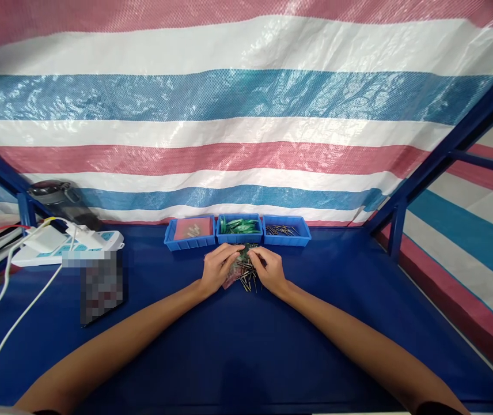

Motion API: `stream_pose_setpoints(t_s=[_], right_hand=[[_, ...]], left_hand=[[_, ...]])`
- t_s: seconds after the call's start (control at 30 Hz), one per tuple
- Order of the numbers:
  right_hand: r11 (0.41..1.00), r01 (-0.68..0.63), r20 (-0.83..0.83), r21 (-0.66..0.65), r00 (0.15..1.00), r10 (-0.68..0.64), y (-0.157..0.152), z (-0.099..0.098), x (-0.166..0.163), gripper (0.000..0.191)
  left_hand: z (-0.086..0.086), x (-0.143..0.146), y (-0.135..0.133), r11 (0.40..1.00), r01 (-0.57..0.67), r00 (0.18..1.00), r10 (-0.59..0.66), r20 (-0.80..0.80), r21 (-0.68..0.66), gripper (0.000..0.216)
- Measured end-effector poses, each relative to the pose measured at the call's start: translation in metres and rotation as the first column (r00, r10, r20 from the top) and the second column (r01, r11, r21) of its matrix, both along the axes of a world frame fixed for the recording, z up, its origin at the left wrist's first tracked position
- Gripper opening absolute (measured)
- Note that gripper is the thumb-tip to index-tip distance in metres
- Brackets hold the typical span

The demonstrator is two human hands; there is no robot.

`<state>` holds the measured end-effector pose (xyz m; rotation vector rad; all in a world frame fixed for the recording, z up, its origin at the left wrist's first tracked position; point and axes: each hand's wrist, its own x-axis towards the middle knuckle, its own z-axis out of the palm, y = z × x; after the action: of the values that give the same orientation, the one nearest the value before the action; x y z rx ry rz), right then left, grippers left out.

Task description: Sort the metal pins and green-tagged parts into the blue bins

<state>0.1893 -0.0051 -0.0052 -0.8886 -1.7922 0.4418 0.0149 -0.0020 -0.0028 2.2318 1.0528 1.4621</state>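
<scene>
Many thin metal bits [249, 281], too crowded to count, form one pile near the middle of the blue tabletop [246, 340], with one pinkish clear bag [231, 280] at its left edge. Two hands frame the pile: left hand [219, 268] and right hand [271, 269], fingers bent inward, tips nearly meeting at a green piece [246, 252]; whether either grips it cannot be told. Both forearms [143, 320] converge from the lower corners. Just beyond, three blue trays [240, 238] form a row, holding pale pieces on pink, green packets [241, 224] and dark bits [280, 230]. Farther left: one power strip [28, 257], one bottle [54, 199].
</scene>
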Motion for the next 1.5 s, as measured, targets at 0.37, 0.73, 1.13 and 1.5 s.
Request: stream_pose_setpoints(t_s=[0.37,0.73,1.13,1.5], right_hand=[[0.987,-0.135,0.074,0.083,0.989,0.129,0.004,-0.004,-0.002,0.022],[0.994,-0.021,0.079,-0.105,0.996,0.029,0.003,-0.001,0.001,0.046],[0.996,-0.059,0.046,-0.063,0.997,0.062,0.001,0.003,0.000,0.027],[0.995,-0.067,0.159,-0.075,0.984,0.078,0.004,-0.006,0.000,0.040]], left_hand=[[-0.005,0.002,0.001,0.994,0.026,0.999,-0.022,0.030,-0.111,0.026],[0.002,0.005,0.003,1.000,0.024,0.996,-0.023,-0.082,0.012,0.019],[0.007,0.005,-0.003,1.000,-0.014,0.995,0.013,-0.102,-0.010,0.043],[0.005,0.003,-0.003,0.997,-0.022,0.999,0.020,-0.028,-0.074,0.024]])
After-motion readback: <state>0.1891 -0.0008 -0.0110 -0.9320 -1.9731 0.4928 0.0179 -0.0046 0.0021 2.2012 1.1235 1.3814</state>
